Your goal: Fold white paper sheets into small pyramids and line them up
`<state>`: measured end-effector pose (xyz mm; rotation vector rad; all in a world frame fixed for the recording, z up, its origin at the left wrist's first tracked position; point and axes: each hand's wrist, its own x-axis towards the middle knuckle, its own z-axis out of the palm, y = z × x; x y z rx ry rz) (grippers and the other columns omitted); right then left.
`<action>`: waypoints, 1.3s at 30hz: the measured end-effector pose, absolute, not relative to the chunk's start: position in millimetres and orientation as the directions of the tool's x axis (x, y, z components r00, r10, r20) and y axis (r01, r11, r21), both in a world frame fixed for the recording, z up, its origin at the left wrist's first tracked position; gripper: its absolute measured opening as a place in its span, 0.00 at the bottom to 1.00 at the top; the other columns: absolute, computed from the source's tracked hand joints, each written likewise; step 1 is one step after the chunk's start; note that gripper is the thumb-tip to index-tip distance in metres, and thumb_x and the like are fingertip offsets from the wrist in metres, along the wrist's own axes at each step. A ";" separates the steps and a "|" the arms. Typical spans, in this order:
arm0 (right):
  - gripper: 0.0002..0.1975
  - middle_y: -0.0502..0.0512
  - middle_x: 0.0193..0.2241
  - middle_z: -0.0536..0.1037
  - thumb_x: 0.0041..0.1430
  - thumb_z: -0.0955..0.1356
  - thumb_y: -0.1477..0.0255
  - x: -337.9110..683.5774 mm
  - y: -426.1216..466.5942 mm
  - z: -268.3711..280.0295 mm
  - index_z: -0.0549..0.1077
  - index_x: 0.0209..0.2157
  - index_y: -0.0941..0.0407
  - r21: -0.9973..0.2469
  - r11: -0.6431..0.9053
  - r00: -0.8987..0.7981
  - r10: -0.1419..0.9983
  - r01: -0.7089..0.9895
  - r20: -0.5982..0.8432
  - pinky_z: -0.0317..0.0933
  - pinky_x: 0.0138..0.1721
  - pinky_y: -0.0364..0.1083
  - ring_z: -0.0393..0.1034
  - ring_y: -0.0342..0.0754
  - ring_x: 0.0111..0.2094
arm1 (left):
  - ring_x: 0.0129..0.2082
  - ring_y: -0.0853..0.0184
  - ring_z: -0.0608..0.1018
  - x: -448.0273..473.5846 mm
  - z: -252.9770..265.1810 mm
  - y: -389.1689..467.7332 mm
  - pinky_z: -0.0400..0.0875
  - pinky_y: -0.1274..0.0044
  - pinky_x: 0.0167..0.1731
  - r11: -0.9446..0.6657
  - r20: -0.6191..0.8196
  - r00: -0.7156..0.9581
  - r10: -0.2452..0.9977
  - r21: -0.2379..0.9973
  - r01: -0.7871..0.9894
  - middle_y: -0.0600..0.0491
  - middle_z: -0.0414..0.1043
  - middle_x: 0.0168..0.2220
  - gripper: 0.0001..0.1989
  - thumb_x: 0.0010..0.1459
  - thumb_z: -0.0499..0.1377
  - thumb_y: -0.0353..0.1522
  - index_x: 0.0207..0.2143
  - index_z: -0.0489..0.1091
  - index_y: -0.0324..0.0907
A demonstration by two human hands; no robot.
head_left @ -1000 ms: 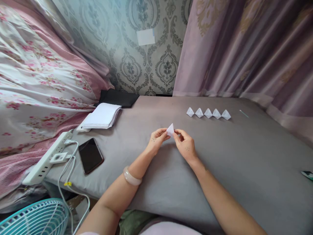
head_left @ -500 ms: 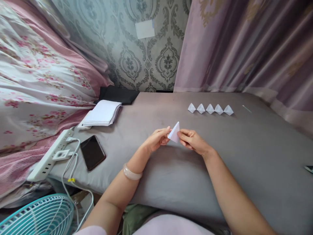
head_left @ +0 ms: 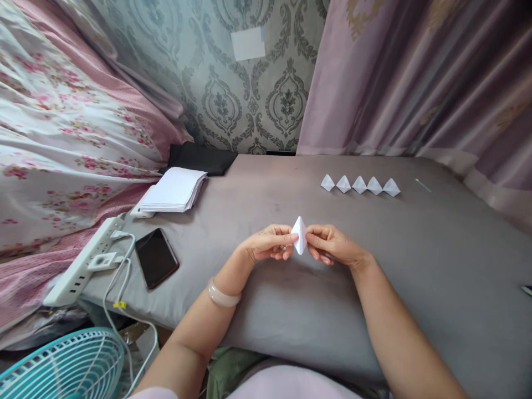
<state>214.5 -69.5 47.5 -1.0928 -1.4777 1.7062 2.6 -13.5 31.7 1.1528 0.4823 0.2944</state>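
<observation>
A small piece of folded white paper (head_left: pixel 300 237), diamond-shaped with a crease down its middle, is held upright between my two hands just above the grey cloth. My left hand (head_left: pixel 272 242) pinches its left corner between thumb and fingers. On the opposite corner, my right hand (head_left: pixel 332 244) has a similar pinch. Farther back to the right, several folded white paper shapes (head_left: pixel 359 185) stand in a row on the cloth. A stack of white paper sheets (head_left: pixel 173 190) lies at the back left.
Left of my arms a dark phone (head_left: pixel 157 258) lies near a white power strip (head_left: pixel 85 263) with white cables. A turquoise fan (head_left: pixel 66 366) stands at the lower left. Behind the stack is a black folded item (head_left: pixel 203 159). A thin stick (head_left: pixel 423 185) lies right of the row.
The folded paper has gone from a slanted triangle to an upright diamond facing me. Both hands have come slightly lower, and the right hand now grips the right corner.
</observation>
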 end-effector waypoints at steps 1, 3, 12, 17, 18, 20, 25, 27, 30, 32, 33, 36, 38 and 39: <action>0.19 0.46 0.18 0.72 0.56 0.67 0.53 215.0 -68.8 47.6 0.70 0.29 0.57 -0.982 -0.176 -0.440 0.878 0.068 -0.188 0.51 0.13 0.37 0.59 0.36 0.13 | 0.13 0.79 0.64 2.3 32.6 -12.9 0.50 0.84 0.13 0.347 -0.209 0.840 0.500 0.937 0.027 0.56 0.68 0.18 0.19 0.52 0.63 0.46 0.29 0.69 0.38; 0.21 0.49 0.21 0.75 0.55 0.67 0.52 215.3 -66.5 46.7 0.71 0.28 0.57 -0.982 -0.160 -0.369 0.911 0.097 -0.185 0.54 0.14 0.38 0.63 0.38 0.15 | 0.17 0.78 0.67 2.4 32.5 -10.8 0.56 0.84 0.16 0.253 -0.183 0.785 0.591 0.967 0.034 0.54 0.69 0.21 0.18 0.52 0.64 0.45 0.26 0.71 0.37; 0.18 0.55 0.32 0.81 0.47 0.73 0.56 197.9 -50.6 23.1 0.78 0.32 0.56 -0.984 0.043 0.057 0.997 0.173 0.054 0.69 0.36 0.46 0.75 0.48 0.34 | 0.31 0.70 0.76 16.3 16.0 -1.7 0.71 0.75 0.37 0.116 -0.002 0.465 0.886 0.969 -0.218 0.52 0.76 0.30 0.16 0.41 0.71 0.37 0.30 0.74 0.36; 0.17 0.57 0.37 0.81 0.42 0.75 0.59 187.6 -48.0 18.4 0.77 0.31 0.56 -0.983 0.162 0.240 0.954 0.086 0.178 0.68 0.46 0.52 0.76 0.52 0.39 | 0.31 0.71 0.76 25.1 14.3 -4.1 0.70 0.76 0.37 0.012 0.098 0.307 0.947 0.941 -0.339 0.53 0.76 0.30 0.16 0.40 0.72 0.35 0.29 0.73 0.38; 0.17 0.56 0.36 0.81 0.42 0.75 0.59 186.3 -48.4 18.7 0.76 0.30 0.56 -0.981 0.175 0.261 0.946 0.087 0.192 0.69 0.46 0.52 0.76 0.52 0.38 | 0.31 0.71 0.76 26.3 14.3 -5.0 0.70 0.76 0.37 -0.006 0.113 0.288 0.951 0.937 -0.349 0.54 0.76 0.29 0.15 0.40 0.72 0.35 0.29 0.73 0.38; 0.16 0.55 0.34 0.81 0.43 0.75 0.60 184.3 -49.4 19.8 0.74 0.30 0.56 -0.976 0.205 0.282 0.934 0.073 0.217 0.69 0.44 0.52 0.76 0.51 0.37 | 0.31 0.70 0.76 27.9 14.3 -6.7 0.70 0.76 0.37 -0.033 0.137 0.257 0.957 0.928 -0.370 0.54 0.76 0.29 0.15 0.40 0.72 0.35 0.29 0.73 0.39; 0.18 0.54 0.34 0.81 0.46 0.74 0.61 181.9 -49.7 21.6 0.70 0.36 0.54 -0.971 0.235 0.292 0.927 0.030 0.234 0.70 0.43 0.51 0.76 0.50 0.37 | 0.35 0.67 0.78 27.6 15.5 -9.4 0.70 0.73 0.41 -0.038 0.146 0.267 0.953 0.927 -0.374 0.52 0.78 0.35 0.23 0.44 0.70 0.34 0.45 0.72 0.43; 0.18 0.54 0.35 0.81 0.48 0.73 0.62 182.5 -49.1 20.8 0.70 0.39 0.53 -0.969 0.233 0.287 0.926 0.082 0.246 0.70 0.43 0.51 0.76 0.49 0.36 | 0.37 0.67 0.77 26.0 17.3 -9.5 0.69 0.73 0.42 -0.054 0.161 0.284 0.945 0.935 -0.350 0.51 0.77 0.37 0.24 0.45 0.69 0.34 0.47 0.71 0.43; 0.17 0.54 0.34 0.81 0.51 0.72 0.64 183.9 -49.6 19.2 0.70 0.42 0.54 -0.943 0.260 0.233 0.923 0.208 0.306 0.69 0.42 0.49 0.76 0.47 0.34 | 0.37 0.67 0.75 22.5 21.3 -9.4 0.69 0.74 0.41 -0.040 0.142 0.339 0.930 0.956 -0.289 0.51 0.75 0.36 0.21 0.45 0.70 0.35 0.43 0.74 0.40; 0.16 0.54 0.34 0.80 0.52 0.71 0.66 183.9 -51.3 19.2 0.70 0.43 0.54 -0.907 0.298 0.179 0.916 0.298 0.360 0.68 0.42 0.49 0.75 0.47 0.34 | 0.35 0.69 0.75 20.1 24.0 -9.7 0.68 0.75 0.39 -0.003 0.093 0.383 0.919 0.973 -0.230 0.51 0.74 0.35 0.21 0.46 0.69 0.36 0.43 0.74 0.40; 0.16 0.54 0.34 0.80 0.53 0.70 0.67 183.6 -52.3 19.6 0.69 0.44 0.54 -0.887 0.314 0.154 0.911 0.337 0.382 0.67 0.43 0.49 0.75 0.47 0.35 | 0.33 0.70 0.74 19.2 25.0 -9.9 0.67 0.76 0.38 0.012 0.071 0.400 0.914 0.979 -0.201 0.52 0.74 0.33 0.20 0.46 0.69 0.36 0.43 0.74 0.39; 0.19 0.54 0.34 0.80 0.53 0.70 0.67 181.6 -54.3 21.1 0.69 0.46 0.54 -0.878 0.314 0.132 0.915 0.361 0.381 0.67 0.44 0.50 0.74 0.47 0.36 | 0.30 0.71 0.73 18.3 25.1 -9.8 0.65 0.77 0.35 0.044 0.028 0.415 0.909 0.986 -0.162 0.52 0.74 0.30 0.15 0.47 0.68 0.38 0.35 0.76 0.37; 0.21 0.55 0.35 0.79 0.51 0.70 0.64 180.2 -53.8 21.3 0.68 0.47 0.54 -0.927 0.271 0.177 0.930 0.261 0.322 0.68 0.43 0.50 0.74 0.47 0.36 | 0.29 0.71 0.73 19.3 22.8 -8.5 0.65 0.77 0.34 0.094 -0.002 0.385 0.923 0.971 -0.220 0.52 0.74 0.29 0.14 0.46 0.69 0.38 0.31 0.75 0.37; 0.23 0.56 0.36 0.79 0.50 0.71 0.62 179.6 -53.2 21.0 0.68 0.47 0.54 -0.954 0.235 0.198 0.942 0.188 0.271 0.68 0.41 0.50 0.74 0.48 0.36 | 0.29 0.71 0.73 20.0 21.3 -7.6 0.65 0.77 0.34 0.131 -0.026 0.360 0.933 0.954 -0.271 0.53 0.74 0.28 0.14 0.45 0.69 0.38 0.30 0.75 0.37</action>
